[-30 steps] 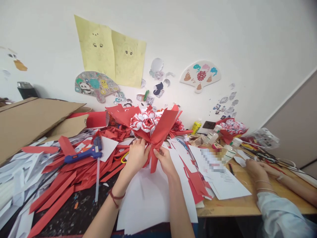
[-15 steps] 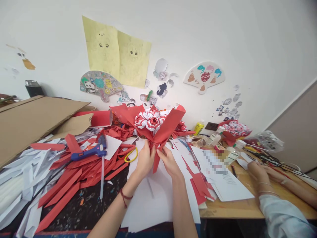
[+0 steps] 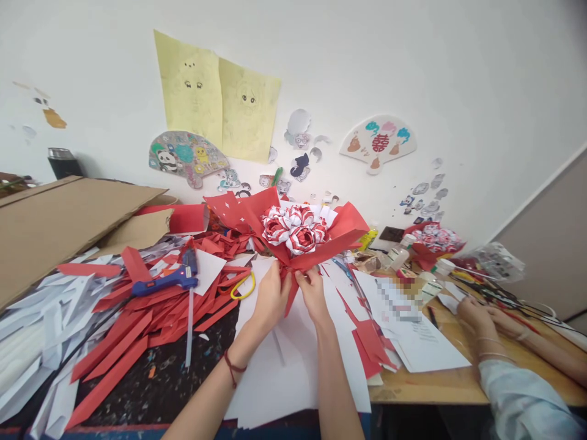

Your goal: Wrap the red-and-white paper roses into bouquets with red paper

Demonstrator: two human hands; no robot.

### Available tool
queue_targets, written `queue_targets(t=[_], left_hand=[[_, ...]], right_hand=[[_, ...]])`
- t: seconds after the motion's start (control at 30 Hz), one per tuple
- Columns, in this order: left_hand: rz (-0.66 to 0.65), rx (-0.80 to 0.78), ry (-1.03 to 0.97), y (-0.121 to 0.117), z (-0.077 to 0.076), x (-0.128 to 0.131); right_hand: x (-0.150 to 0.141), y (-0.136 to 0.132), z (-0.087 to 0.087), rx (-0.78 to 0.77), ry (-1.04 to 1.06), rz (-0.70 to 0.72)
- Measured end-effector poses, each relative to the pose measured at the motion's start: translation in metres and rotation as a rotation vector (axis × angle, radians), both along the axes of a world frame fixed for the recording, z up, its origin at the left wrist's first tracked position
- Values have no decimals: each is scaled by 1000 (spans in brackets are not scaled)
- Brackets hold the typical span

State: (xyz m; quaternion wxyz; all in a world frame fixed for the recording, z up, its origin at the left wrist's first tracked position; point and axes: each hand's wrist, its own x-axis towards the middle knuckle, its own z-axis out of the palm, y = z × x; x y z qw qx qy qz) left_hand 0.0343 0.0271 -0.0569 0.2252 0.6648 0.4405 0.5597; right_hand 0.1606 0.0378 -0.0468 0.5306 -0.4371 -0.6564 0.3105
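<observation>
A bouquet of red-and-white paper flowers in a red paper wrap stands upright in front of me, its gathered neck between my two hands. My left hand is closed round the left side of the neck. On the right side, my right hand pinches the red paper with thumb and fingers. A red tail of the wrap hangs below the hands. Underneath lie white paper sheets. Yellow-handled scissors rest just left of my left hand.
A blue glue gun lies on red paper strips, with white strips and cardboard farther left. At right are bottles, printed sheets and another bouquet. A co-worker's hands hold white paper there.
The bouquet has turned in my hands: the flowers now face me more, and the right flap of the wrap has swung outward and down. The view has shifted slightly left.
</observation>
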Motion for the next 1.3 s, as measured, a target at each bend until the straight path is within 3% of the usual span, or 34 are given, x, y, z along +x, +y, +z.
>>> queue_targets(t=[0.37, 0.57, 0.97, 1.13, 1.3], left_hand=[[46, 38, 60, 2, -3, 0], [13, 18, -19, 1, 0, 0], [49, 15, 19, 5, -2, 0], [95, 31, 24, 8, -4, 1], [112, 26, 19, 10, -8, 4]], right_hand=[[0, -2, 4, 4, 12, -18], [5, -2, 2, -7, 39, -24], [-2, -2, -14, 43, 28, -129], [-5, 3, -26, 164, -5, -196], [2, 15, -32, 151, 133, -229]])
